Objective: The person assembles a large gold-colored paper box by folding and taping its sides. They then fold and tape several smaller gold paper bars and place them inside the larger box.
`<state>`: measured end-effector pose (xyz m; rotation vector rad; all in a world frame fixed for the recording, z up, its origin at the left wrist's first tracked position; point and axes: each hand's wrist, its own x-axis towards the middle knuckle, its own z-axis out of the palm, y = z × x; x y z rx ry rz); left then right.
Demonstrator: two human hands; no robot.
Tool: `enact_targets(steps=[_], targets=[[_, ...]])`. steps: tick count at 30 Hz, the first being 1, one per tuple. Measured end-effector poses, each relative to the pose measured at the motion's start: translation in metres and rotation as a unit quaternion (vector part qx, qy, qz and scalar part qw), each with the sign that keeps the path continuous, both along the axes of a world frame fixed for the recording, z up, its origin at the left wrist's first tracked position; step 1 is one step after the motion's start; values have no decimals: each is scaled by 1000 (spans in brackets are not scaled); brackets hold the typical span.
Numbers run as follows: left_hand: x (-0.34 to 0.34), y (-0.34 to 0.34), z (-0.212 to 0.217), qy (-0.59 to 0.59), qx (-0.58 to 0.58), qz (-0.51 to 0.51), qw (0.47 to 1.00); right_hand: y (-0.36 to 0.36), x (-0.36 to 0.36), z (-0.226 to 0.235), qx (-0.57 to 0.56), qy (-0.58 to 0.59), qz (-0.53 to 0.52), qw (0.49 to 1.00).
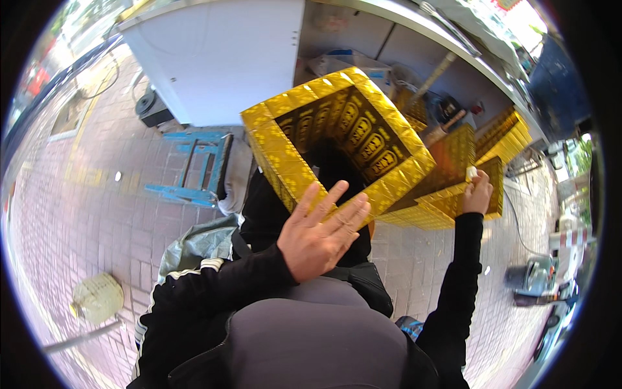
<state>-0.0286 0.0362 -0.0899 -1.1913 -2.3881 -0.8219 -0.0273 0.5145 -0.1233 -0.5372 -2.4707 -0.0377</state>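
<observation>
Head view: at frame centre the left hand, fingers spread, presses flat against the open gold-foil box. Right of centre, the right hand pinches a small white piece beside stacked gold boxes; this box looks formed, not yet stacked.

The open box at centre frame is shiny gold foil with a quilted grid outside and dark panels of gold ovals inside. Gold foil stacks sit at right. Sleeves are black, one white-striped. A blue stool stands on reddish-pink brick paving.
</observation>
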Motion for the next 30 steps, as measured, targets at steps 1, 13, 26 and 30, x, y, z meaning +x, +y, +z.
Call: enact_targets(steps=[1, 13, 26, 30], targets=[[0, 0, -1, -2, 1, -8, 1000, 3, 0, -1, -3, 2, -12, 1000], [6, 1, -6, 13, -9, -19, 1000, 25, -9, -13, 96, -35, 15, 995], [9, -11, 24, -33, -28, -32, 999, -128, 25, 89, -424, 118, 310, 843], [-1, -8, 46, -53, 27, -51, 997, -186, 48, 120, -555, 53, 406, 724]])
